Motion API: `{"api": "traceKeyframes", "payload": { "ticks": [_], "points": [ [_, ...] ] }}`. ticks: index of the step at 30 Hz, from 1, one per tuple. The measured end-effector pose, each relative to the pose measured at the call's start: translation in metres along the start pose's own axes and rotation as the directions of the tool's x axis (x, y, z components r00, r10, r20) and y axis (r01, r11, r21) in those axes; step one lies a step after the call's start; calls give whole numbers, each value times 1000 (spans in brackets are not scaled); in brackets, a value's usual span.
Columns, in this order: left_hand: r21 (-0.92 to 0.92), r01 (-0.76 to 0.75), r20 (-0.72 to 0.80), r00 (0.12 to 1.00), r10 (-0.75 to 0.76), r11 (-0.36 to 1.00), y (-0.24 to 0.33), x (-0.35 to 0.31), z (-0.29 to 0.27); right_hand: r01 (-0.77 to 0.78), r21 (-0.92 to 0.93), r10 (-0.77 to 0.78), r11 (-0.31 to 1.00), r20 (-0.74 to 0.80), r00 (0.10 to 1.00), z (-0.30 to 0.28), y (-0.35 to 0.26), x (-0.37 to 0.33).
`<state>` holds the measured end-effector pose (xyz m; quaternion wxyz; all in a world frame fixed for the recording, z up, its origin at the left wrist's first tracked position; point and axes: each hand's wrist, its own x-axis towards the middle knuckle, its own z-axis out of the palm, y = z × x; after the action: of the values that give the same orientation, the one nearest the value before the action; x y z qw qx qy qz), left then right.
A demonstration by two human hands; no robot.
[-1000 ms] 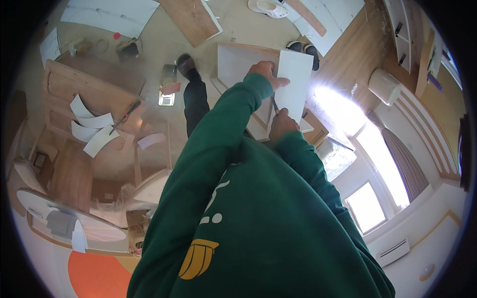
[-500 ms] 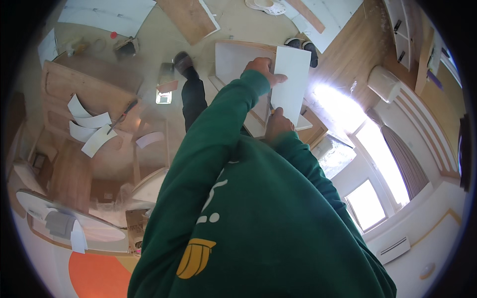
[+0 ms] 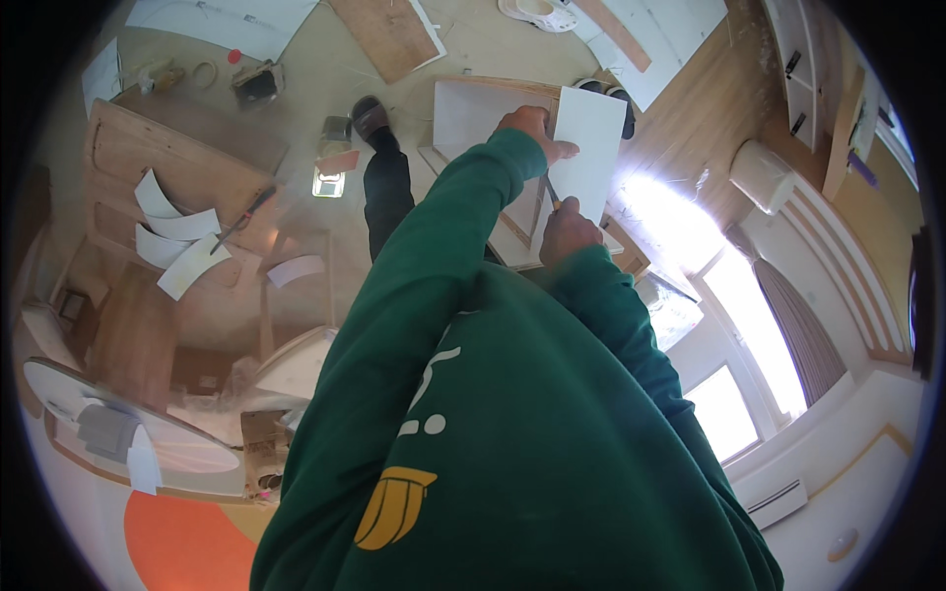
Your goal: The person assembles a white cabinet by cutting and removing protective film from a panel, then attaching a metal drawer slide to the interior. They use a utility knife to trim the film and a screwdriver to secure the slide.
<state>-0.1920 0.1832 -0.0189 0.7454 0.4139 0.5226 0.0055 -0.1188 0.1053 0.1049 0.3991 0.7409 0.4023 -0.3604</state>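
An open wooden box (image 3: 471,116) with white inner faces stands in front of me, a white panel (image 3: 593,128) along its right side. My left hand (image 3: 530,131) grips the panel's left edge near the far end, thumb lying on the white face. Closer to me, my right hand (image 3: 573,234) is closed round the handle of a slim tool (image 3: 553,192). Its narrow dark blade points away from me, against the panel's left edge. Most of the handle is hidden, so its exact kind is unclear.
Curved white strips (image 3: 185,226) and a dark-handled tool (image 3: 248,215) lie on wooden boards at left. Past the box are a wooden board (image 3: 389,37), dark shoes (image 3: 619,97) and a white clog (image 3: 537,13). An oval-topped table (image 3: 187,445) stands at lower left.
My right hand has shifted slightly right and away from me, and more of the tool's blade shows. My left hand keeps its hold on the panel. The whole view has shifted a little.
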Motion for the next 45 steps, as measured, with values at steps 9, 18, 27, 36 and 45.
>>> {"api": "traceKeyframes", "payload": {
  "ticks": [9, 18, 27, 36, 45],
  "points": [
    [25, -76, -73, 994, 78, 997, 5, -5, -1, 45, -12, -45, 999, 8, 999, -3, -1, 17],
    [27, -75, -137, 987, 78, 997, 3, -1, 13, -6, 18, 6, 1000, 8, 1000, 12, 8, -2],
    [14, -89, -136, 987, 90, 996, 5, 6, 12, -23, 2, 22, 1000, 110, 994, 5, 19, -11],
    [32, 3, -14, 1000, -3, 999, 17, 2, 6, -22, 36, 18, 999, 120, 993, 20, 25, 4],
    [-84, -44, 9, 999, 45, 996, 3, 1, -4, -44, 74, 29, 996, 195, 980, 10, 17, -16]
  ]
}}
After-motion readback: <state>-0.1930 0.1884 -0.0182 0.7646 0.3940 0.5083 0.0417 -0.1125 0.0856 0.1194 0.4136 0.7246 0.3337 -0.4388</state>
